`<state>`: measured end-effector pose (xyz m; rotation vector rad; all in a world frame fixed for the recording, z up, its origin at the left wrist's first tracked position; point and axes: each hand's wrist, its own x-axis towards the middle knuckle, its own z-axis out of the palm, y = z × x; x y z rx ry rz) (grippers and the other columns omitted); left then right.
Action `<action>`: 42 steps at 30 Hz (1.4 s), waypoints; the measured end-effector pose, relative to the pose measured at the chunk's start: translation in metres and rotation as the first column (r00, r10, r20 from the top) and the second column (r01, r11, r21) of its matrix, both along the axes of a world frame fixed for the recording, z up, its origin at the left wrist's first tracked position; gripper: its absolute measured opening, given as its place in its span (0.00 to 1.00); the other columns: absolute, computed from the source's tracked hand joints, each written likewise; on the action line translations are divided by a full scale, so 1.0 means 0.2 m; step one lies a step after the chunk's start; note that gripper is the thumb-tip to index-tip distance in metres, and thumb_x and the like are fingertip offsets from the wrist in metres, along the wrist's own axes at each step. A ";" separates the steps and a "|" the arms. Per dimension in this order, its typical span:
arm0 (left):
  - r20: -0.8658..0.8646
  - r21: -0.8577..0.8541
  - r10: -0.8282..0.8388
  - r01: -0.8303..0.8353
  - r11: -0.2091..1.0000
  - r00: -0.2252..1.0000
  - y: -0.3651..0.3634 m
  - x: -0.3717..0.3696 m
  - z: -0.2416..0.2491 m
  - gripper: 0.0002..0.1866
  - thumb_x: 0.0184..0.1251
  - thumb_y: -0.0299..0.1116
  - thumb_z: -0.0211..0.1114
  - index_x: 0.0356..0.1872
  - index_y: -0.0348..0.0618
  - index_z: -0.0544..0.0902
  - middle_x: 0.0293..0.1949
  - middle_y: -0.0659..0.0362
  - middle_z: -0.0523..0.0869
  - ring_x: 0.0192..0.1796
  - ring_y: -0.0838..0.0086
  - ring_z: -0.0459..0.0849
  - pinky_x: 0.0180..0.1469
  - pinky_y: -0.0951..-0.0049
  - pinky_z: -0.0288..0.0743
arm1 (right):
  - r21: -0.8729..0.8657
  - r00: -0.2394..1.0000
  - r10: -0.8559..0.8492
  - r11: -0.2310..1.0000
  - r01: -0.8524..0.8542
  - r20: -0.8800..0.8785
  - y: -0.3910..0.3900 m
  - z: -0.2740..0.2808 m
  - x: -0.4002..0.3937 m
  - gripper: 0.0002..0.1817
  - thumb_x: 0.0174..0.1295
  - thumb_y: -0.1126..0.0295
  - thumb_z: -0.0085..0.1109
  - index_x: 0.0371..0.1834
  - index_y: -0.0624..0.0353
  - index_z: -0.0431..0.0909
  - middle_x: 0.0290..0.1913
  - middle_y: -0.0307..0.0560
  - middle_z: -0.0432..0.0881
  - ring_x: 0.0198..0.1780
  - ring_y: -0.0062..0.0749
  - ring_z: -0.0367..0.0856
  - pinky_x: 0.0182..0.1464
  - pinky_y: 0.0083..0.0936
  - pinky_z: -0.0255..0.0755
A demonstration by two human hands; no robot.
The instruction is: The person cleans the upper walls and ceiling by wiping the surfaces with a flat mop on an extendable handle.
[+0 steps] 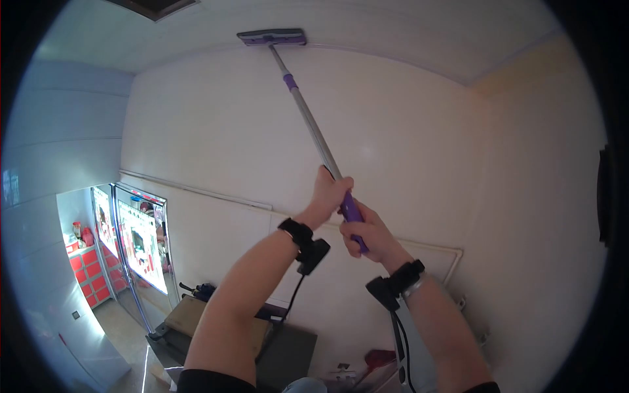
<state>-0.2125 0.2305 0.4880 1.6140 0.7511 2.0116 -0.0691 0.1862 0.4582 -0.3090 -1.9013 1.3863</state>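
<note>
A long mop (313, 124) with a silver pole and purple grip is raised toward the top of the wall. Its flat grey and purple head (272, 37) is up at the edge where wall and ceiling meet. My left hand (327, 195) is wrapped round the pole just above the purple grip. Lower down, my right hand (369, 230) closes round the purple grip near its bottom end. Both wrists carry black strapped devices with cables.
Pipes (203, 190) run along the pale wall (393, 144). At the left stand a glass door with bright posters (141, 242) and red drawers (90, 275). Below my arms are a cardboard box (187, 314), a dark cabinet (295, 354) and a red object (380, 358).
</note>
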 end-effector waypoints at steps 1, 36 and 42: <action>-0.001 0.048 -0.042 0.042 0.998 0.999 0.03 -0.04 0.01 0.18 0.47 0.28 0.62 0.33 0.30 0.63 0.20 0.55 0.74 0.16 0.73 0.74 0.12 0.72 0.67 | 0.012 1.000 -0.001 1.000 0.001 0.002 0.02 0.01 -0.02 0.19 0.53 0.79 0.53 0.48 0.61 0.62 0.23 0.40 0.67 0.14 0.23 0.67 0.14 0.22 0.62; -0.140 0.090 -0.519 0.532 0.842 0.844 -0.10 0.68 -0.01 0.11 0.47 0.21 0.64 0.22 0.34 0.67 0.18 0.57 0.75 0.17 0.70 0.79 0.23 0.67 0.83 | -0.187 0.917 -0.348 0.931 0.314 -0.196 -0.46 -0.13 0.63 0.14 0.56 0.78 0.51 0.46 0.63 0.67 0.22 0.35 0.65 0.14 0.13 0.57 0.14 0.14 0.49; -0.208 -0.065 -0.624 0.626 0.777 0.753 -0.27 0.91 -0.18 0.27 0.46 0.18 0.63 0.43 0.33 0.55 0.26 0.55 0.73 0.21 0.70 0.80 0.22 0.66 0.82 | -0.260 0.811 -0.485 0.871 0.417 -0.327 -0.68 -0.39 0.73 0.13 0.57 0.78 0.50 0.46 0.62 0.66 0.20 0.34 0.64 0.14 0.14 0.56 0.16 0.17 0.49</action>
